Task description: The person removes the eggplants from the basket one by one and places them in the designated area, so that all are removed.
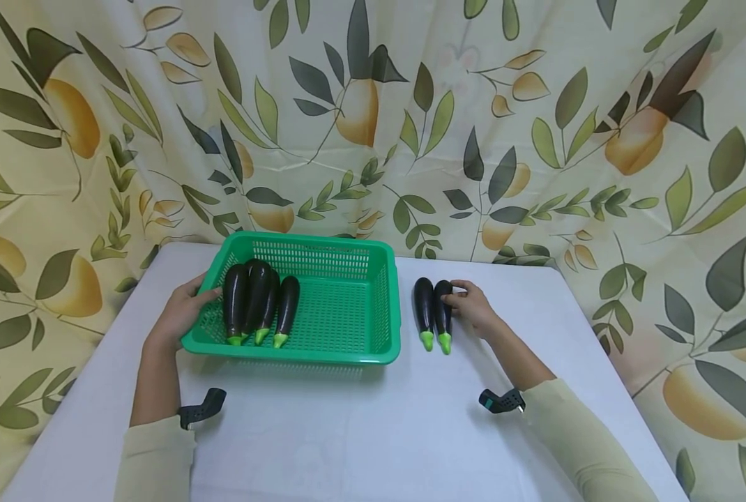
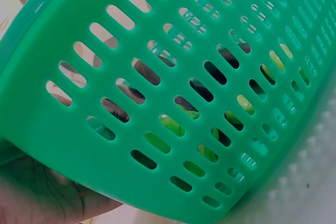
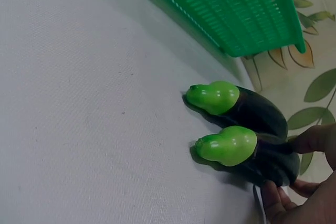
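My left hand (image 1: pixel 180 312) grips the left rim of a green plastic basket (image 1: pixel 348 354), with the thumb over the edge. Several dark eggplants with green stem ends, one of them a slimmer eggplant (image 1: pixel 288 307), lie in the basket's left half. To the right of the basket, two eggplants lie side by side on the table, stem ends toward me. My right hand (image 1: pixel 471 305) holds the right-hand eggplant (image 1: pixel 443 321) near its dark blunt end, thumb and fingers on either side in the right wrist view. The left-hand eggplant (image 1: pixel 422 307) lies right beside it, untouched.
A white cloth covers the table (image 1: pixel 323 432). Behind it and at both sides hangs a curtain (image 1: pixel 404 188) printed with fruit and leaves. The basket's perforated side wall (image 2: pixel 121 145) fills most of the left wrist view.
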`<state>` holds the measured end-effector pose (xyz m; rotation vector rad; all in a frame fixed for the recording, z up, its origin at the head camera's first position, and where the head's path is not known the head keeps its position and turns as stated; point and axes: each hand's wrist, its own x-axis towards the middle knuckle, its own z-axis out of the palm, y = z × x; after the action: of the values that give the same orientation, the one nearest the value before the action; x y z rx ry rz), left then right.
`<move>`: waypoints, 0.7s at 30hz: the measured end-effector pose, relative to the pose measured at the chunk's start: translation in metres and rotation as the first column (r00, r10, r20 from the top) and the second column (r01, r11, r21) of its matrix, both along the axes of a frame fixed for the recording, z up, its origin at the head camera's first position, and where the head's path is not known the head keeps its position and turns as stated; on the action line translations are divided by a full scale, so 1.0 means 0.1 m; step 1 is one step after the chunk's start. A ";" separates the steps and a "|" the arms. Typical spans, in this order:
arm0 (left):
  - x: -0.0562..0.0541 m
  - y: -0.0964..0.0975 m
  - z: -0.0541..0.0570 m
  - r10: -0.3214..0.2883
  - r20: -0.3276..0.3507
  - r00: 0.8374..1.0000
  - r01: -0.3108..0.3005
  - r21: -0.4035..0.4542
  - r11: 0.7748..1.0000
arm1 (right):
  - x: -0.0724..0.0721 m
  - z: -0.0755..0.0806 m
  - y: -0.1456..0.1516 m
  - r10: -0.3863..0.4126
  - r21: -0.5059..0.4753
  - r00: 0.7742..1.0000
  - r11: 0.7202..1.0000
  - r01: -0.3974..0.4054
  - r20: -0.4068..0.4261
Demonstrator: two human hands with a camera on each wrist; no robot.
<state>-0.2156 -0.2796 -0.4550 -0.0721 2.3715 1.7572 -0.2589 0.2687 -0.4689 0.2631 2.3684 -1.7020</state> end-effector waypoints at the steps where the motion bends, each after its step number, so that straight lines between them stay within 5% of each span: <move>1: 0.00 0.00 0.00 -0.001 -0.001 1.000 0.001 0.001 1.000 | 0.00 0.00 0.00 -0.001 0.004 1.000 1.000 0.001 0.000; 21: 0.00 -0.01 -0.02 -0.012 -0.009 1.000 0.012 0.008 1.000 | -0.04 -0.07 -0.01 -0.001 0.038 1.000 0.999 0.001 -0.007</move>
<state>-0.2161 -0.2805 -0.4570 -0.0488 2.3657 1.7648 -0.2629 0.2681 -0.4761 0.2651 2.4078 -1.6625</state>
